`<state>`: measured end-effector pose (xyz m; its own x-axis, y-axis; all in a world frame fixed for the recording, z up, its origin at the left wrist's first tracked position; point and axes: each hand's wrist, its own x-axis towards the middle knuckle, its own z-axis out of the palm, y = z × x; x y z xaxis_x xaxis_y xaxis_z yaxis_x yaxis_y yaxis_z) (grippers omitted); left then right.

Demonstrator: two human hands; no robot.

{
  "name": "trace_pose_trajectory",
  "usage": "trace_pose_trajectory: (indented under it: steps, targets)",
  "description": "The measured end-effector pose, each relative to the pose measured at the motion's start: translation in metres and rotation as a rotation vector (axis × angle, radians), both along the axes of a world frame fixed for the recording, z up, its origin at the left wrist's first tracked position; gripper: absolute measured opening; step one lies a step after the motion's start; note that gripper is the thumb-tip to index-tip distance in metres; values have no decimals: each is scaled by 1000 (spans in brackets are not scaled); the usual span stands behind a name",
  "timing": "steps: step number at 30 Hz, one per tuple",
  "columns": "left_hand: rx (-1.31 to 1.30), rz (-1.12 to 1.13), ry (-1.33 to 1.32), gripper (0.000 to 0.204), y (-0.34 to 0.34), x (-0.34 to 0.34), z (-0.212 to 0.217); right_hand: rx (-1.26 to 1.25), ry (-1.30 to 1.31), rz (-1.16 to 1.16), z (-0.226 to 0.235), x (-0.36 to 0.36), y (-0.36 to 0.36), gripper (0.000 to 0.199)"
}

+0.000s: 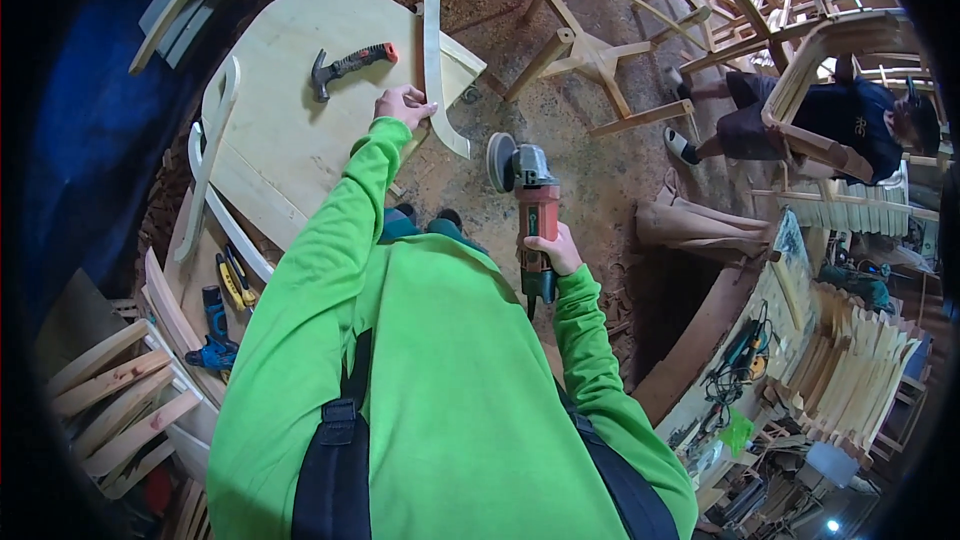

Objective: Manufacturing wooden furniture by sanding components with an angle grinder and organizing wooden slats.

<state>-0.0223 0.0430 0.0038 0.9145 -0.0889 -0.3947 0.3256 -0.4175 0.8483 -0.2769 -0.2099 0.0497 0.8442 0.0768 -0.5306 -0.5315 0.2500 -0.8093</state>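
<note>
My left hand is closed on the edge of a long, curved strip of pale wood, which stands out past the right side of a round wooden tabletop. In my right hand is a red and grey angle grinder, gripped round its body. The grinder's round disc faces left, a short way from the lower end of the strip and apart from it. Whether the disc is spinning cannot be told. A claw hammer with a black and red handle lies on the tabletop, just beyond my left hand.
Left of me are curved wooden pieces, pliers and a blue cordless drill. Chair frames stand ahead to the right. At far right a person is by a wooden frame. A bench bears tools and cables.
</note>
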Motion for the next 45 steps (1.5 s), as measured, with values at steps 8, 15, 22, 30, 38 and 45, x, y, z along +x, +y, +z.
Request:
trace_pose_trajectory:
  steps: [8,15,22,30,38,45]
  targets:
    - [64,0,104,27,-2,11,2,36,-8,28,-31,23,11,29]
    - [109,-37,46,33,3,18,-24,16,-78,81,-55,25,12,27]
    - [99,-30,26,33,2,14,-15,122,-6,59,-63,21,11,27]
    - [53,-27,87,34,5,17,-24,230,84,27,-59,22,8,25]
    - [-13,-22,133,32,5,14,-13,115,-29,68,-64,32,8,25]
    - [109,-24,5,32,5,9,-13,185,104,23,-92,15,6,24]
